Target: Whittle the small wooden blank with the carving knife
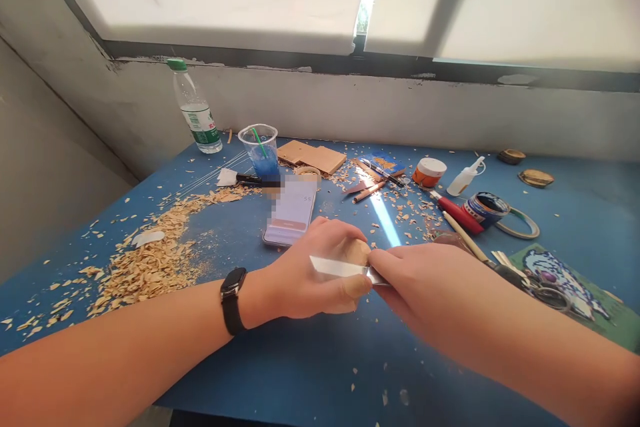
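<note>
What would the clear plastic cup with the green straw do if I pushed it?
The clear plastic cup would probably tip fairly easily, since its base looks narrower than its rim. It may squash, because its see-through walls look thin. The leaning green straw might shift too.

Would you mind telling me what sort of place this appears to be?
Probably a woodworking or craft workspace: pale-brown wood shavings lie heaped on a blue tabletop, and the right hand holds a silver-bladed knife.
</note>
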Available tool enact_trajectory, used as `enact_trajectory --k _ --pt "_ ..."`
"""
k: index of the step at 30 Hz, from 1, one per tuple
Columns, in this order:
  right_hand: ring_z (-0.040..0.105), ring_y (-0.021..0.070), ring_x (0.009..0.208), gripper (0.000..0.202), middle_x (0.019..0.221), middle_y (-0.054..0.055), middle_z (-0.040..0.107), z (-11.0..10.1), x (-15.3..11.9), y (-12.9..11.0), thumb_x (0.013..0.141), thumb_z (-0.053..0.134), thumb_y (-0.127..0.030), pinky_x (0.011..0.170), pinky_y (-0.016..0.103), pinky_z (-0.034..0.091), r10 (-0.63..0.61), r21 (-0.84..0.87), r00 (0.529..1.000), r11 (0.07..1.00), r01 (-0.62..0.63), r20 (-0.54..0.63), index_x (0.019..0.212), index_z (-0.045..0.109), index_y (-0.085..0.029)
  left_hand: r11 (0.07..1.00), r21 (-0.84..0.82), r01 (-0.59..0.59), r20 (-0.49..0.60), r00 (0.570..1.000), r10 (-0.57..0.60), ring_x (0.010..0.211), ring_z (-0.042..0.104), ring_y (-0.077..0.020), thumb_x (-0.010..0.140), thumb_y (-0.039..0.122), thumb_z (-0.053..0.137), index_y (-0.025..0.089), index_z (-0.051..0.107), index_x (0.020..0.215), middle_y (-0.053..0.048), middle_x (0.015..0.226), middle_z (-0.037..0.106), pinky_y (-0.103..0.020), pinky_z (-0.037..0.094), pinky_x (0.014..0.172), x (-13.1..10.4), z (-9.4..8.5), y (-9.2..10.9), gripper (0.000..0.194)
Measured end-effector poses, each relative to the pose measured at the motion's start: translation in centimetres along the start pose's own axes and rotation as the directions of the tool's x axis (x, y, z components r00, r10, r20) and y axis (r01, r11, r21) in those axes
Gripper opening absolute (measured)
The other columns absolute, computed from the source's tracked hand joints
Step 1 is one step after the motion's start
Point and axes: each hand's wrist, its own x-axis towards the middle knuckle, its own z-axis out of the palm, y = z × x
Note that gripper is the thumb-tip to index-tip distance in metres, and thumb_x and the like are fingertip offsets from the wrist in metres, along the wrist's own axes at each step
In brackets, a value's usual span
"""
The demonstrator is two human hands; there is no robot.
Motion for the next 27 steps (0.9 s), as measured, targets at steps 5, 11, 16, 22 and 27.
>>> enact_trajectory --k 5,11,16,22,27 --pt "0.065 0.0236 0.060 0.012 0.074 0.004 0.071 -0.4 -0.2 -0.8 0.099 0.062 -0.033 0.051 0.036 0.023 -0.015 0.010 1.000 1.000 0.015 0.007 0.092 0.065 -0.024 0.992 -0.120 0.028 0.018 1.000 -0.026 0.082 0.063 -0.0212 0.095 0.068 0.060 0.017 0.065 0.110 -0.008 0.097 0.069 -0.032 0.051 0.069 0.2 -0.1 0.1 0.053" --pt "0.066 0.0222 0.063 0.035 0.075 0.003 0.071 1.6 -0.5 0.9 0.102 0.061 -0.057 0.054 0.035 0.025 -0.129 0.123 0.972 0.980 0.155 -0.197 0.092 0.060 -0.024 0.989 -0.123 0.083 0.023 0.996 -0.081 0.087 0.065 -0.0243 0.091 0.061 0.066 0.016 0.067 0.109 -0.008 0.094 0.070 -0.032 0.052 0.068 0.5 0.0 0.3 0.048" --pt "0.067 0.0233 0.064 0.042 0.076 0.002 0.072 3.6 0.1 1.7 0.103 0.059 -0.064 0.054 0.035 0.021 -0.107 0.145 0.954 0.978 0.152 -0.280 0.090 0.059 -0.024 0.996 -0.056 0.071 0.027 0.997 -0.070 0.089 0.064 -0.0243 0.090 0.060 0.068 0.016 0.067 0.098 -0.010 0.099 0.070 -0.031 0.051 0.069 0.7 0.0 0.5 0.045" --pt "0.067 0.0220 0.061 0.052 0.075 0.001 0.073 4.2 0.2 1.8 0.102 0.052 -0.073 0.054 0.035 0.021 -0.110 0.172 0.957 0.972 0.160 -0.267 0.089 0.061 -0.023 0.994 -0.099 0.037 0.070 0.997 -0.030 0.077 0.060 -0.0206 0.083 0.075 0.073 0.017 0.065 0.115 -0.008 0.100 0.068 -0.032 0.051 0.066 0.6 -0.1 0.8 0.067" --pt "0.063 0.0215 0.053 0.056 0.066 0.000 0.067 4.5 0.2 1.9 0.099 0.054 -0.076 0.051 0.035 0.018 -0.113 0.096 0.939 0.984 0.152 -0.325 0.080 0.056 -0.024 1.000 -0.016 0.024 0.057 0.998 -0.023 0.081 0.059 -0.0215 0.089 0.068 0.069 0.016 0.065 0.118 -0.010 0.103 0.066 -0.033 0.051 0.070 0.3 0.0 0.6 0.059"
